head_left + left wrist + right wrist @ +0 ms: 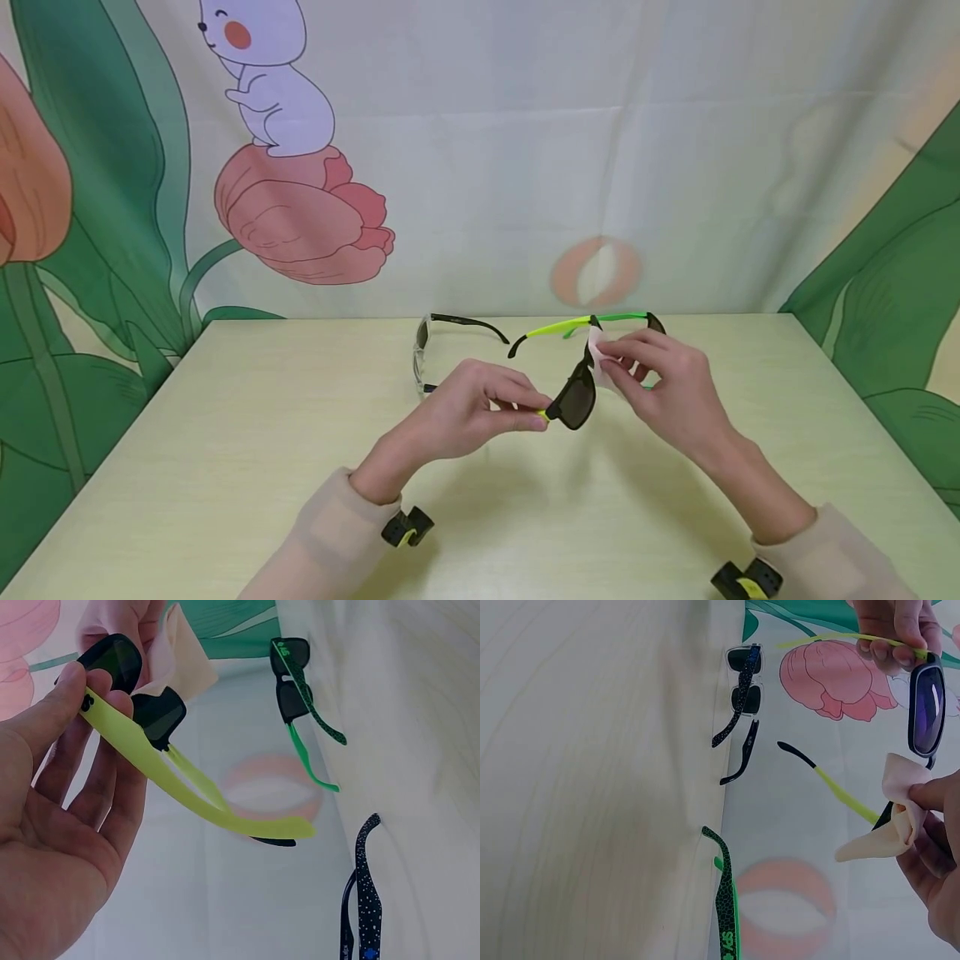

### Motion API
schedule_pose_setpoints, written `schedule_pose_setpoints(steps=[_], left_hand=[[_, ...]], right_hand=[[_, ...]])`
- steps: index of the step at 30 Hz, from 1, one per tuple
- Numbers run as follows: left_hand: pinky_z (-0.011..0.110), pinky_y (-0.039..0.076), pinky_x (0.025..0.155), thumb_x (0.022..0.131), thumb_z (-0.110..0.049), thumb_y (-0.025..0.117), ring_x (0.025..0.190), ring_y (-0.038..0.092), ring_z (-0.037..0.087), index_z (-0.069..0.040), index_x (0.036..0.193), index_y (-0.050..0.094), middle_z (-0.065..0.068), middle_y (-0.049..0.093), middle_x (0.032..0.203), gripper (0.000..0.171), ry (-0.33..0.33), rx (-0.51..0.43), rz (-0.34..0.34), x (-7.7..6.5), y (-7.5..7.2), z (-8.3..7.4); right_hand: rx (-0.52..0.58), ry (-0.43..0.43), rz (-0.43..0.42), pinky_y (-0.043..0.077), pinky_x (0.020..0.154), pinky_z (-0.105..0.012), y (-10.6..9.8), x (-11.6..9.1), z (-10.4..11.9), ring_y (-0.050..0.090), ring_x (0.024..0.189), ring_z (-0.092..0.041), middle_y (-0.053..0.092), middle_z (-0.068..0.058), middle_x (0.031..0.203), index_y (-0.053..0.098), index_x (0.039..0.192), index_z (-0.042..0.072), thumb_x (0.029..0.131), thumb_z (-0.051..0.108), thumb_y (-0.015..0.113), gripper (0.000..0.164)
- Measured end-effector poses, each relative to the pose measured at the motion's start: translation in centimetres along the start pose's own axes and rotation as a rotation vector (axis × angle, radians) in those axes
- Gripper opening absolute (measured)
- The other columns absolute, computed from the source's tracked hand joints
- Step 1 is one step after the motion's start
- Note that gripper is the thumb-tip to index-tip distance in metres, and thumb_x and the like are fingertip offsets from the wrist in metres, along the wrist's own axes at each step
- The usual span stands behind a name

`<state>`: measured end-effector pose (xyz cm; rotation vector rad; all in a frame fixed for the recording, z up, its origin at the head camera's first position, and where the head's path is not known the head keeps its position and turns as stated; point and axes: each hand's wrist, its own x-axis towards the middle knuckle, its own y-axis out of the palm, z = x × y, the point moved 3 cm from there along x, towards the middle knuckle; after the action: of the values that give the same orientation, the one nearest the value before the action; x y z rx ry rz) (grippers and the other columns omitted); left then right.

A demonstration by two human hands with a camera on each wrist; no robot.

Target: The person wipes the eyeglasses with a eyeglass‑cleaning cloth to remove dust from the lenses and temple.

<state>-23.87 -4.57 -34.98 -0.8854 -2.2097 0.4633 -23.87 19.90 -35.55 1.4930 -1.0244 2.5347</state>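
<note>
My left hand point(480, 408) pinches a pair of black-framed sunglasses point(576, 402) with yellow-green arms, near the hinge of one arm. The sunglasses are held up above the table, tilted, with both arms unfolded. Between its thumb and fingers my right hand point(678, 383) grips a pale pink cloth point(877, 844), folded over the far lens side of the frame. That lens is mostly covered by the cloth and fingers in the head and right wrist views. The left wrist view shows both dark lenses, with the cloth just behind the farther one.
Sunglasses with a clear frame point(745, 679) and dark speckled arms stand at the back of the pale wooden table point(300, 433), left of centre. Green-armed sunglasses point(292, 697) stand at the back right, partly behind my right hand. A printed curtain point(480, 183) hangs behind the table.
</note>
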Motion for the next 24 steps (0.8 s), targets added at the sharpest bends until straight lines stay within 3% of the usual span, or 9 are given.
schedule_pose_setpoints(steps=[10,24], left_hand=[[0.026,0.053,0.061,0.087,0.001,0.08,0.074,0.064,0.006,0.001,0.105,0.08,0.0,0.076,0.092,0.018,0.001,-0.008,0.007,0.0,0.06,0.12],[0.026,0.055,0.064,0.088,0.001,0.08,0.08,0.068,0.006,-0.001,0.105,0.081,-0.001,0.076,0.096,0.018,0.006,-0.014,0.046,-0.41,-0.03,-0.46]], right_hand=[[-0.017,-0.035,-0.028,0.052,0.06,-0.018,-0.13,0.1,0.17,0.064,0.069,-0.011,0.075,-0.002,0.096,0.08,0.104,0.003,0.076,-0.012,0.085,0.032],[-0.048,0.068,-0.032,0.049,0.057,-0.013,-0.39,0.24,-0.66,0.063,0.067,-0.009,0.074,-0.002,0.093,0.08,0.106,0.003,0.081,-0.011,0.081,0.029]])
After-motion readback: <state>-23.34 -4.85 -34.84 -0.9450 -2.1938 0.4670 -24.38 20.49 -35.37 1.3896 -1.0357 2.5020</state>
